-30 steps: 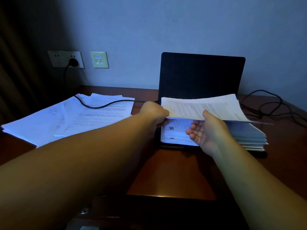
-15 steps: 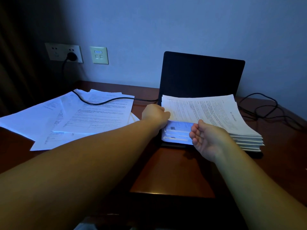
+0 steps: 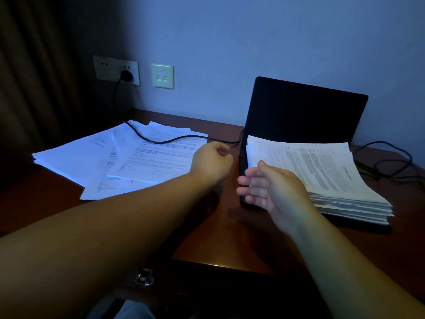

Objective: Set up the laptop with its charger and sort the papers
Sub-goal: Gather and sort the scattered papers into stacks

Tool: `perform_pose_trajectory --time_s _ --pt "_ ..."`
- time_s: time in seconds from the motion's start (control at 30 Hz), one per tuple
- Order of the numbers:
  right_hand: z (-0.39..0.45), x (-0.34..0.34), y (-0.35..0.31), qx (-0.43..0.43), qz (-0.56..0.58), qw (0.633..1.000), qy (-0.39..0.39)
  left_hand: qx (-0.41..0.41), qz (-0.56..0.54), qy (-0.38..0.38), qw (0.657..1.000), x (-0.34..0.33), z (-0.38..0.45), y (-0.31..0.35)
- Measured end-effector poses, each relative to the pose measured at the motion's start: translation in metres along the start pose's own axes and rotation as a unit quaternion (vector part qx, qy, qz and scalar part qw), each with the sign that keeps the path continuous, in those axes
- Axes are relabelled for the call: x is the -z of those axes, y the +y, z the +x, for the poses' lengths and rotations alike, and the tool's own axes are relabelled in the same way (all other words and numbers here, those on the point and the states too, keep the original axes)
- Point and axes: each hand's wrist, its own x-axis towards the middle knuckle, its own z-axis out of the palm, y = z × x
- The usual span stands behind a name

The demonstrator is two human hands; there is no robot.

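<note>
One open laptop (image 3: 303,111) stands on the bench (image 3: 207,245) at about two o'clock, and two groups of paper lie there: one thick stack of papers (image 3: 322,171) resting on the laptop's base, and one loose spread of sheets (image 3: 110,157) at about ten o'clock, whose sheets overlap too much to count. Two wall plates sit at eleven o'clock, one power socket plate (image 3: 108,67) with a single black plug (image 3: 126,75) in it and one pale data plate (image 3: 162,75). Two cables show, one black charger cable (image 3: 165,140) crossing the loose sheets and one tangled cable (image 3: 388,162) at three o'clock, and two hands, one left hand (image 3: 211,161) and one right hand (image 3: 269,187).
</note>
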Motion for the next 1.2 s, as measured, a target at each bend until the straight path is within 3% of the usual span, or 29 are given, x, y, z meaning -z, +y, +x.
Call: perform_pose_trajectory --time_s 0.23,0.4,0.53,0.7,0.83,1.07,1.2 --pt "0.024 -0.068 0.004 0.064 -0.038 0.997 0.011 -0.063 0.173 0.064 0.981 0.076 -0.009 -0.047" --pt "0.049 -0.097 0.002 0.167 -0.116 0.979 0.017 -0.102 0.254 0.033 0.961 0.103 -0.005 -0.06" --pt "0.068 -0.102 0.023 0.199 -0.158 0.965 0.058 -0.16 0.301 0.04 0.939 0.1 -0.013 -0.062" --pt "0.066 -0.1 0.024 0.192 -0.054 0.979 0.037 -0.202 0.313 -0.021 0.928 0.106 -0.019 -0.066" --pt "0.067 -0.102 0.023 0.19 -0.016 0.982 0.008 -0.157 0.313 -0.098 0.931 0.103 -0.017 -0.07" --pt "0.073 -0.099 0.028 0.183 0.025 0.982 0.025 -0.171 0.325 -0.09 0.926 0.103 -0.012 -0.08" --pt "0.075 -0.096 0.029 0.14 0.106 0.983 0.047 -0.186 0.333 -0.072 0.922 0.101 -0.013 -0.081"
